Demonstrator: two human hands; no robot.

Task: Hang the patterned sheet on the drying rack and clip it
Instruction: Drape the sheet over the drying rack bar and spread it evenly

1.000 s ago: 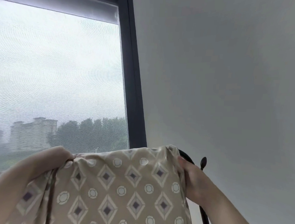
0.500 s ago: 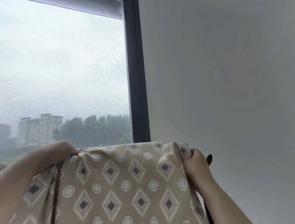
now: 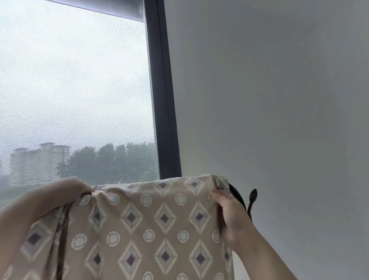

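**Grip: 2 hands on the sheet (image 3: 146,223)**

My left hand (image 3: 71,190) clutches the bunched top edge; my right hand (image 3: 231,218) pinches the upper right corner, just beside the black rack (image 3: 237,196). The sheet hangs spread between them, in front of the window (image 3: 76,82) and grey wall (image 3: 276,101).

win (image 3: 72,82) w/ mesh, hazy daylight | dark frame (image 3: 162,96) | grey wall (image 3: 276,91)

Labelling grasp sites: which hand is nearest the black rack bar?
The right hand, gripping the top corner of the patterned sheet beside the black rack bar; the left hand holds the top edge farther off, before the window.
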